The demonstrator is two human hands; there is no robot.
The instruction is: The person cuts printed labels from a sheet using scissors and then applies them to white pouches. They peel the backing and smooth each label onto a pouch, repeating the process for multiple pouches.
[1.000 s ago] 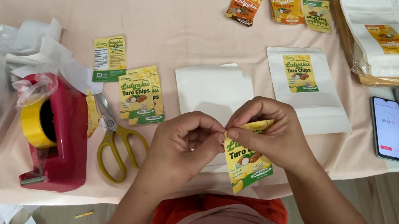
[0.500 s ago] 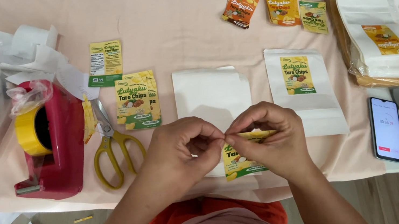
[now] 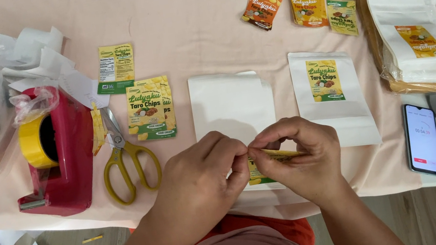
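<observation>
Fingertips of both your hands are pinching one yellow-and-green sticker label (image 3: pixel 264 167) at the near edge of the table: your left hand (image 3: pixel 201 179) is closing thumb and forefinger narrowly on its corner, and your right hand (image 3: pixel 302 161) is gripping it from the three o'clock side, fingers curled tight. The label is hanging low, just in front of the blank white pouch (image 3: pixel 233 108) lying at twelve o'clock from your hands.

Judging from this, the likeliest trouble is the thin label creasing or tearing, because you are working a corner with nails pressed so close together. If the backing is coming away, the sticky face could fold onto itself or catch on your fingertips. You are also holding it over the table edge (image 3: pixel 174 215), so a slip could drop it toward your lap.

At ten o'clock the yellow-handled scissors (image 3: pixel 125 163) are lying beside the red tape dispenser (image 3: pixel 58 162), well apart from your hands, so they are posing little risk. At three o'clock, a phone (image 3: pixel 423 138) is sitting near the table's edge, where a careless elbow could nudge it.
</observation>
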